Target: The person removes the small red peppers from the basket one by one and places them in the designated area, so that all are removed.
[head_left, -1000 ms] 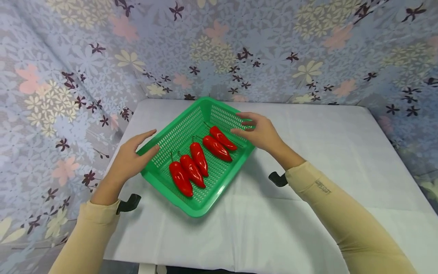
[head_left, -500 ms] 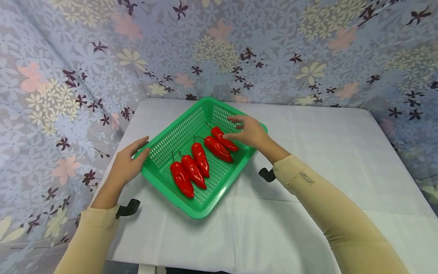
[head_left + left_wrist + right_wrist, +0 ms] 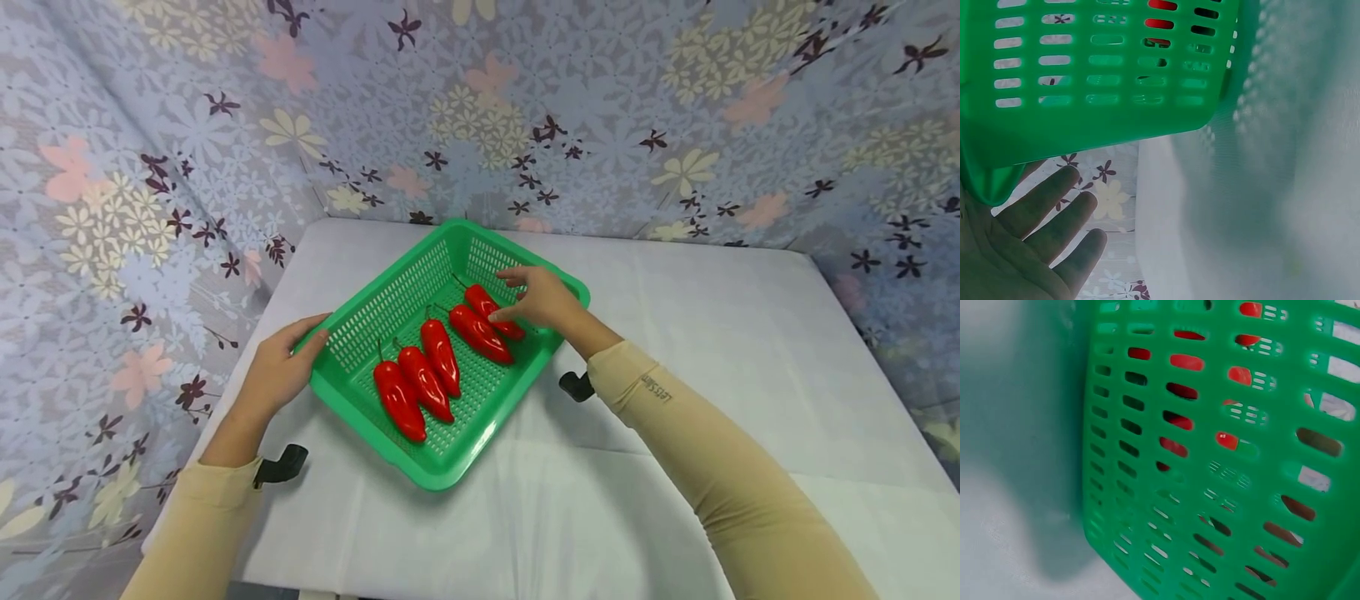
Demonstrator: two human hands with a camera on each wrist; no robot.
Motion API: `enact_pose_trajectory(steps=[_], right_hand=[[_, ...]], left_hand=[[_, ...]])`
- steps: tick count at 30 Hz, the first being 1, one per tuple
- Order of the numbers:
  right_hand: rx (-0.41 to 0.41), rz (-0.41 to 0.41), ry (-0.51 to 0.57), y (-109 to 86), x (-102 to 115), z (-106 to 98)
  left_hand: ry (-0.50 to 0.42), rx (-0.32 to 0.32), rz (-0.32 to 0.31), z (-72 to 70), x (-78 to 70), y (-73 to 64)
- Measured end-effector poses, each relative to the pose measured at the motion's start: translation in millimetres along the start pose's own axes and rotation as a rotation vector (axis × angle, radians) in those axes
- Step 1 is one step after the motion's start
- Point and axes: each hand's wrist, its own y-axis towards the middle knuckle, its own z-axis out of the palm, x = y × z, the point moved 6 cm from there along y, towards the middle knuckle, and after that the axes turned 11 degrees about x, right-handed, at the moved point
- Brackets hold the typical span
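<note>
In the head view a green slotted plastic basket [image 3: 480, 454] stands slantwise on the white cloth, holding several glossy red peppers [image 3: 400, 402] with thin stems. My left hand [image 3: 279, 367] is at its left corner, thumb and index finger at the rim. The left wrist view shows that hand's other fingers [image 3: 1066, 240] stretched out outside the basket wall. My right hand [image 3: 542, 298] reaches over the right rim, its spread fingers and thumb above the two right-hand peppers [image 3: 480, 333]. In the right wrist view the basket wall [image 3: 1147, 425] mostly hides this hand.
The white-covered table [image 3: 712, 350] extends to the right of the basket. Floral cloth [image 3: 480, 108] hangs behind the table and along its left side. A small black wrist mount [image 3: 282, 465] sticks out from each sleeve cuff.
My right hand has moved left and down, further over the peppers. The left hand first drew back a little, then came up to the rim. Basket and peppers keep their arrangement.
</note>
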Motion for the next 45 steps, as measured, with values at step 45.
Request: enact_pose_trajectory(steps=[45], right_hand=[[0.159, 0.141, 0.008, 5.9, -39.6, 17.3]], left_hand=[[0.01, 0.023, 0.006, 18.7, -26.6, 8.8]])
